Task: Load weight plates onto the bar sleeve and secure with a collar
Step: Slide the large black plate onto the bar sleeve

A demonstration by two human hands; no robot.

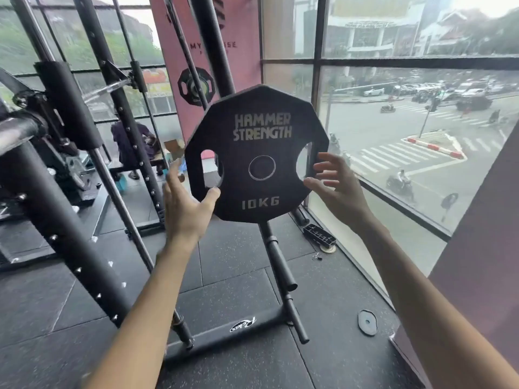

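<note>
Hands open on either side of the 10KG plate (261,130), centre frame.
Left hand (186,206) touches its lower-left edge with the thumb; right hand (335,186), fingers spread, is just beside its right cut-out. Storage rack (278,255) stands behind; bar sleeve (16,131) at far left.

A gym corner beside a busy street

A big window (393,63) shows a road (379,130) with cars (473,102) and a motorbike (400,182). A pink banner (247,66) hangs by the glass. A person (130,144) sits far back near a cardboard box (174,147). On the dark floor mats (238,262) stand a black stand (224,335) and a small black tray (320,234).
</note>
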